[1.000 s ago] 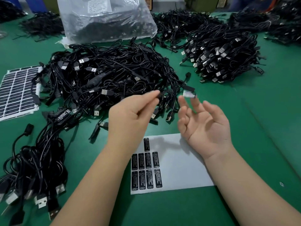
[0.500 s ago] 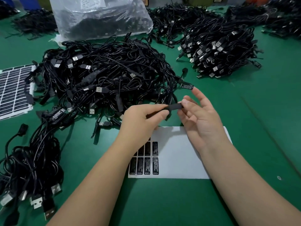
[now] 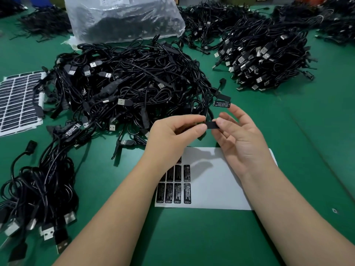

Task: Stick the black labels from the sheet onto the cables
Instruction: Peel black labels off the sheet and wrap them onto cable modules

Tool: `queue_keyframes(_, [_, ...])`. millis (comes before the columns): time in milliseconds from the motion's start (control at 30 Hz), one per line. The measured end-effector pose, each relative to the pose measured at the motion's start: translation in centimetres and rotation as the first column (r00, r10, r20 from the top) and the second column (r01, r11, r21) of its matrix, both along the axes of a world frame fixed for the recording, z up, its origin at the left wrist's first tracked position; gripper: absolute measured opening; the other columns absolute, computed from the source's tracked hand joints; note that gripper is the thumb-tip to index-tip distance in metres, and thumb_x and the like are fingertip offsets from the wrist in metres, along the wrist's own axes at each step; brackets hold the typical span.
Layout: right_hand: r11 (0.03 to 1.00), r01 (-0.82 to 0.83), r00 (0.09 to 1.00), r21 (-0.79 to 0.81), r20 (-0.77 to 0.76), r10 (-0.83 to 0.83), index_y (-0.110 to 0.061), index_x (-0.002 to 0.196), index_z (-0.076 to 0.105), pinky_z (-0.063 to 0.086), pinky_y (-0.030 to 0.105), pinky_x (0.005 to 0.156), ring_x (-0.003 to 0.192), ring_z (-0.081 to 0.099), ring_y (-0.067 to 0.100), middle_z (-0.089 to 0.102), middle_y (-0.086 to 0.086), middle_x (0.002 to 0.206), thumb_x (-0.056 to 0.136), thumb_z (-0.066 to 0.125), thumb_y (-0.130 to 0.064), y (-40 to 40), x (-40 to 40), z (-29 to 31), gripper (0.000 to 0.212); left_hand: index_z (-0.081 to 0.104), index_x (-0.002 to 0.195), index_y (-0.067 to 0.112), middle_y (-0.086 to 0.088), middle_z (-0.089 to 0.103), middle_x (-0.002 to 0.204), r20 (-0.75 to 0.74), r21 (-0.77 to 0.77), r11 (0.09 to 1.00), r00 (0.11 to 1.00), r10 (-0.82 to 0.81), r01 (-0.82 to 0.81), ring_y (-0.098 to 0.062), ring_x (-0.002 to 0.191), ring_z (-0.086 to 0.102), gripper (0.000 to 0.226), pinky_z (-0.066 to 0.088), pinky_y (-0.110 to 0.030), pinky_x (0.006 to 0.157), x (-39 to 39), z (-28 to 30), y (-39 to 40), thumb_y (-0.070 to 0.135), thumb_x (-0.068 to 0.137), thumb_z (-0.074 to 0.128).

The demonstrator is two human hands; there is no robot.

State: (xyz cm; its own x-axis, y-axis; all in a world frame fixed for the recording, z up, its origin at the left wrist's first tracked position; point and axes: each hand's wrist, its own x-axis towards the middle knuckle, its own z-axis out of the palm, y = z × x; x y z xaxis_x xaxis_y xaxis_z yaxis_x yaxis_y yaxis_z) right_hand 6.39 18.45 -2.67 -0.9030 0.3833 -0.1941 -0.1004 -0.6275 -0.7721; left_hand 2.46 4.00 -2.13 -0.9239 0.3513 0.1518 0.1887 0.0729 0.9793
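My left hand (image 3: pixel 172 135) pinches the black controller block of a cable (image 3: pixel 212 125) between thumb and forefinger. My right hand (image 3: pixel 242 139) grips the block's other end, thumb on top. One black label (image 3: pixel 221 103) with white print hangs at my raised right fingertip, just above the block. Under both hands lies the white label sheet (image 3: pixel 217 181), mostly bare, with several black labels (image 3: pixel 177 189) left at its lower left corner. The held cable runs back into the big central cable pile (image 3: pixel 124 83).
A full label sheet (image 3: pixel 17 100) lies at the left edge of the green table (image 3: pixel 192 237). A cable bundle (image 3: pixel 38 189) sits at the near left, another heap (image 3: pixel 269 54) at the far right, and a plastic bag of parts (image 3: pixel 123 16) behind.
My hands came together: one second ago they were apart and raised, with the label on my right fingertip. Both now grip the cable's block lower, over the sheet.
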Motion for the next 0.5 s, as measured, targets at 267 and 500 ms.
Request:
queue_keyframes(267, [0.999, 0.015, 1.000, -0.046, -0.021, -0.016, -0.016, 0.098, 0.060, 0.053, 0.020, 0.062, 0.068, 0.066, 0.009, 0.064, 0.001, 0.085, 0.061, 0.072, -0.009, -0.12, -0.06, 0.10, 0.040, 0.072, 0.083, 0.043, 0.018, 0.070, 0.071, -0.019, 0.016, 0.994, 0.993, 0.112, -0.112, 0.004, 0.064, 0.059, 0.028, 0.047, -0.010, 0.063, -0.10, -0.28, 0.02, 0.016, 0.080, 0.077])
queue_keyframes(500, [0.999, -0.041, 0.999, 0.032, 0.016, 0.041, -0.016, 0.071, 0.071, 0.053, 0.020, 0.064, 0.066, 0.064, 0.008, 0.068, -0.004, 0.069, 0.055, 0.076, -0.019, -0.29, 0.14, -0.07, 0.017, 0.072, 0.086, 0.042, 0.013, 0.074, 0.083, -0.017, 0.029, 0.990, 0.990, 0.139, -0.139, -0.005, 0.077, 0.064, 0.030, 0.054, -0.019, 0.076, -0.34, -0.46, 0.04, 0.013, 0.080, 0.076])
